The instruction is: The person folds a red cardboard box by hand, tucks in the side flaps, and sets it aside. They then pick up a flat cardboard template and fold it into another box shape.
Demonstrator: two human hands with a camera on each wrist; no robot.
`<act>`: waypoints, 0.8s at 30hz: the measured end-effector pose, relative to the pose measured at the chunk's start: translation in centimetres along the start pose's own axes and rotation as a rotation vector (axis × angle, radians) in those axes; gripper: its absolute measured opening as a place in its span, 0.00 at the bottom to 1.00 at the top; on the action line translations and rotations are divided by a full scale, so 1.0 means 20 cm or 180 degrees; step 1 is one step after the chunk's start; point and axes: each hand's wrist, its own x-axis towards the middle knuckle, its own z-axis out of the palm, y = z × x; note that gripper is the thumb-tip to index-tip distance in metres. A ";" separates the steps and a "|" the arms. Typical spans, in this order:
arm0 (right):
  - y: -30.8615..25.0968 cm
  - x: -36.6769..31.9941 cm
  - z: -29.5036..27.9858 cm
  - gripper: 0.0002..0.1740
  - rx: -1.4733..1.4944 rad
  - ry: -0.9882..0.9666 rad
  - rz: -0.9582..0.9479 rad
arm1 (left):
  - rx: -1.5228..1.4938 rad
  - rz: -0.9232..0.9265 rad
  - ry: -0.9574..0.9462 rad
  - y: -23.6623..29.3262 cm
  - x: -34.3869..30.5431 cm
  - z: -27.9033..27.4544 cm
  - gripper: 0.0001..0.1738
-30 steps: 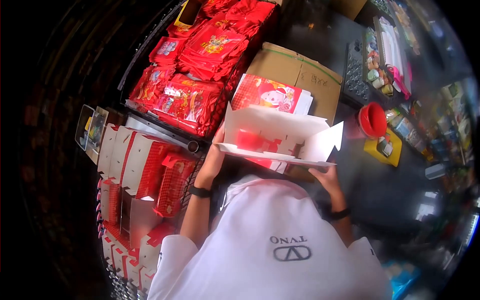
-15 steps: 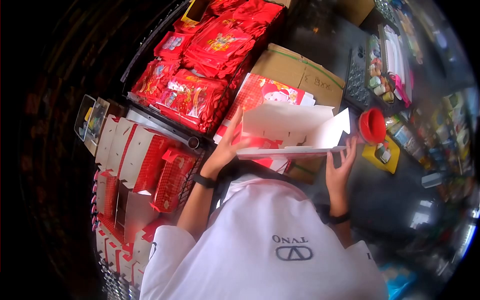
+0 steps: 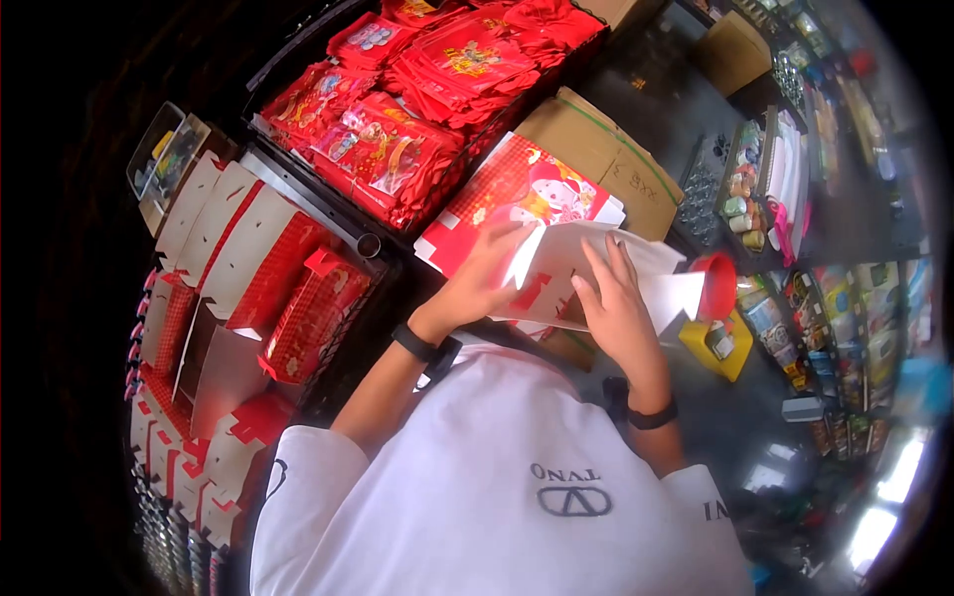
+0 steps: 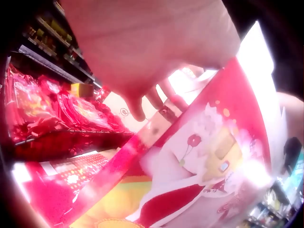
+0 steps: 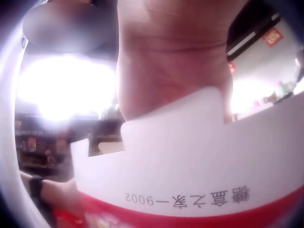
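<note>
A partly folded cardboard gift box (image 3: pixel 561 263), white inside and printed red outside, is held up before the person's white shirt. At its left end, the left hand (image 3: pixel 482 278) grips the carton beside a raised white flap (image 3: pixel 527 253). In the left wrist view, that hand's fingers (image 4: pixel 153 97) reach over the edge of the printed panel (image 4: pixel 190 166). The right hand (image 3: pixel 621 303) reaches over the near edge into the box, fingers fairly straight against the inside. Its fingers are hidden behind the white tabbed panel (image 5: pixel 180 142) in the right wrist view.
Flat red printed cartons (image 3: pixel 542 184) lie on a brown cardboard box (image 3: pixel 606 139). A crate of red packets (image 3: pixel 427 79) stands beyond. Folded red-and-white boxes (image 3: pixel 258 268) fill the left side. A red cup (image 3: pixel 717 283) and a yellow tray (image 3: pixel 720 348) sit at right.
The right hand has moved from the box's right near corner to inside its middle. The left hand has shifted to the left end flap, which now folds upward. The box has tilted.
</note>
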 end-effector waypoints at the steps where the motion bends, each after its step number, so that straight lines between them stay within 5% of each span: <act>1: 0.00 0.02 0.02 0.33 0.0010 -0.0044 0.0060 | -0.0084 -0.0128 -0.0087 0.01 -0.01 -0.01 0.46; 5: 0.02 0.09 0.06 0.35 0.0094 -0.0225 0.0241 | 0.0453 -0.0153 -0.0641 0.02 -0.06 -0.04 0.43; 11: 0.01 0.12 0.09 0.34 0.0107 0.0080 -0.0111 | 0.0088 -0.0351 -0.0244 -0.09 -0.08 -0.01 0.34; 14: -0.19 0.08 -0.05 0.29 0.0981 -0.0394 0.0581 | 0.0041 -0.0531 0.0176 -0.06 -0.06 0.00 0.29; 17: -0.20 -0.01 -0.04 0.23 0.0498 -0.0232 -0.0584 | 0.0076 -0.0573 0.0448 -0.07 -0.06 0.01 0.31; 20: -0.24 -0.08 0.03 0.19 -0.0026 -0.0260 -0.0827 | 0.0357 -0.0521 0.0587 -0.12 -0.06 0.05 0.31; 24: -0.25 -0.07 0.20 0.16 -0.0155 0.0444 -0.1243 | 0.0464 -0.0511 0.0693 -0.10 -0.03 0.09 0.31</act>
